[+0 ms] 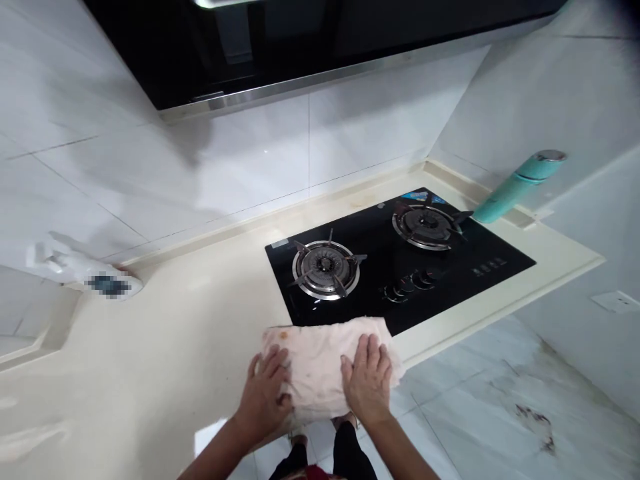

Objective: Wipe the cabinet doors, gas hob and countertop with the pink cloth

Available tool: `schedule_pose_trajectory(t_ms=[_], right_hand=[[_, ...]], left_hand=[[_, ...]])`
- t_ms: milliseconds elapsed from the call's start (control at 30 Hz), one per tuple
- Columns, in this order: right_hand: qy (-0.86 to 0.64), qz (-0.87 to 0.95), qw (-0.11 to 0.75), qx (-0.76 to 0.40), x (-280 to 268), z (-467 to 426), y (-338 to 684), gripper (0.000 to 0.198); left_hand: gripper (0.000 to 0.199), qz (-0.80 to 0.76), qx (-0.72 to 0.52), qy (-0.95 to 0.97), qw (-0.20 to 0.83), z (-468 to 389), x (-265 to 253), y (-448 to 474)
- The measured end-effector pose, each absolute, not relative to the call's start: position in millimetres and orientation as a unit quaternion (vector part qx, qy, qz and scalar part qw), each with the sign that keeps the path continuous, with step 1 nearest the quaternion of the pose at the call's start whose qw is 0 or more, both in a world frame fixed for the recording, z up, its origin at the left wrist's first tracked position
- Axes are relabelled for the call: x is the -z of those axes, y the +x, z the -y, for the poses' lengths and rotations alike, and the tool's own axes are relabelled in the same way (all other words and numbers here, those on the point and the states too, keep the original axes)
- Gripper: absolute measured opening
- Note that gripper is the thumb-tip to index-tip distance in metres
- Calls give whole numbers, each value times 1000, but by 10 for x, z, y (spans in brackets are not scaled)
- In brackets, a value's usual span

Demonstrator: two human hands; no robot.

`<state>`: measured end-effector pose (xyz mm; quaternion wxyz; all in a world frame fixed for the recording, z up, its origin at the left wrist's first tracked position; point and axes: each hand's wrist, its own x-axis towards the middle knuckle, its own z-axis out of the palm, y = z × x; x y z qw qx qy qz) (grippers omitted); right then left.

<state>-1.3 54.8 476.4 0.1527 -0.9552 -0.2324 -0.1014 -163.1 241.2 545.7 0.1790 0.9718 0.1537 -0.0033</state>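
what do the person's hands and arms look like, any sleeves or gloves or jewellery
Both are bare. The left hand and right hand wear no gloves, and no rings, watch or bracelets show. No sleeves are visible on either forearm up to the frame's lower edge.

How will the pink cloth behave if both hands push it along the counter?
The cloth looks soft and wrinkled, so it would probably bunch rather than slide stiffly. The left hand and right hand press it flat; on the glossy counter it likely glides easily.

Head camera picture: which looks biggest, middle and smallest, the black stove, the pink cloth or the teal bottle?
1. Black stove, biggest.
2. Pink cloth under both hands, middle, though it lies nearer the camera.
3. Teal bottle, smallest; it is farther away.
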Motion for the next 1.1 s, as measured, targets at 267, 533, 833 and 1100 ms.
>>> schedule_pose_trajectory(t_ms=[267, 533, 833, 1100], right_hand=[[-924, 346, 144, -77, -5048, -1521, -75, 68], [-831, 525, 161, -92, -5137, -2347, 202, 68], [-750, 552, 327, -160, -5366, -2449, 302, 49], [-888, 346, 274, 130, -4846, -1104, 724, 47]], left_hand=[[52, -314, 60, 940, 119, -2960, -5765, -1537], [58, -356, -42, 921, 153, -2605, -5557, -1624], [53, -421, -145, 868, 222, -2768, -5562, -1542], [64, -373, -79, 913, 146, -2780, -5336, -980]])
